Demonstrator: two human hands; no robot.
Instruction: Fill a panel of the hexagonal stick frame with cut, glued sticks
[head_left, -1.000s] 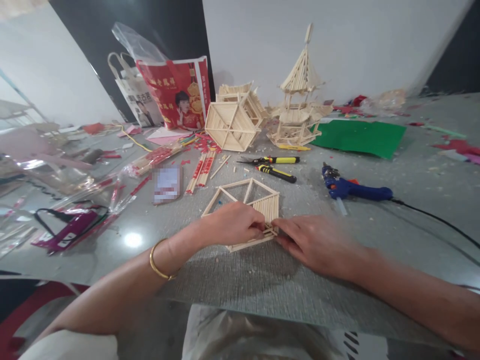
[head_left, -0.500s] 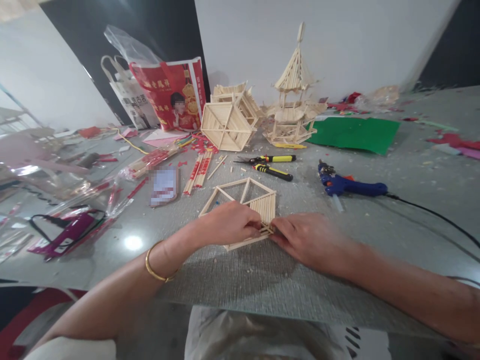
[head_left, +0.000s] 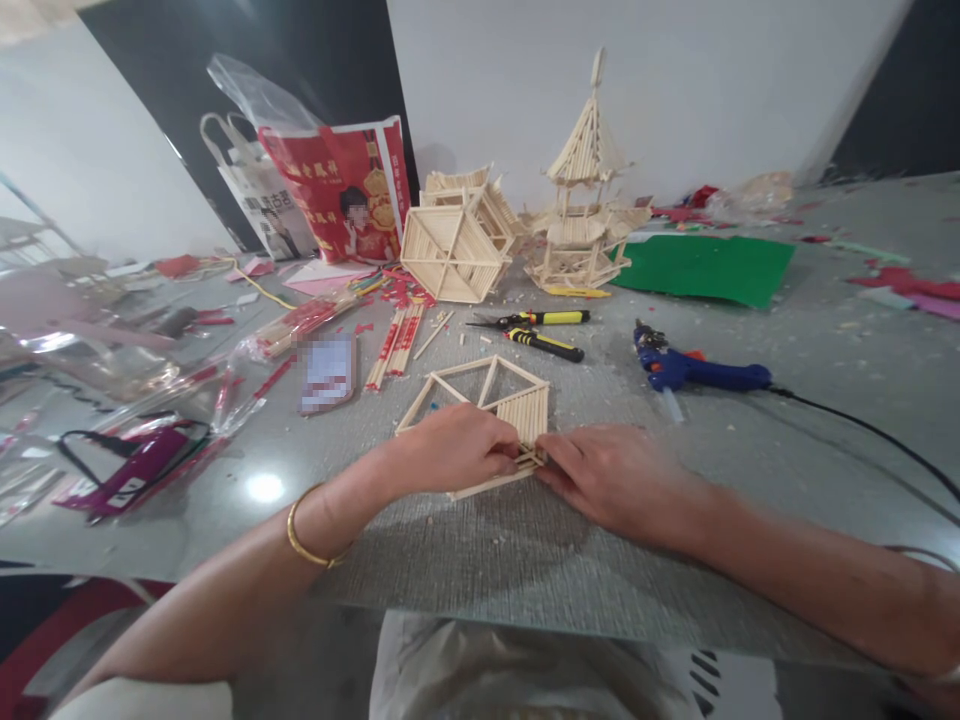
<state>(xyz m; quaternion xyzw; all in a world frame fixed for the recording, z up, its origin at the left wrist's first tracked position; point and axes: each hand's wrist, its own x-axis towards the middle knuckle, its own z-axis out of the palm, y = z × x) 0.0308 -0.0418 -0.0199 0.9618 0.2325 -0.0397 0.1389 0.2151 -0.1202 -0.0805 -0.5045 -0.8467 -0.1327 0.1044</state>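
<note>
the left hand (head_left: 461, 447) is curled nearly closed, fingertips down on the stick frame (head_left: 523, 408); whether it pinches a stick, i can't tell from here. just beside it the right hand (head_left: 619, 475) has thumb and fingers drawn narrow at the frame's near right corner, its grip hidden too. the frame lies flat on the table (head_left: 465, 560), partly under the left hand. beyond are yellow-and-black cutters (head_left: 551, 345).

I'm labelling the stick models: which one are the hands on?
The flat frame; the tower and drum-shaped model sit farther back, untouched.
</note>
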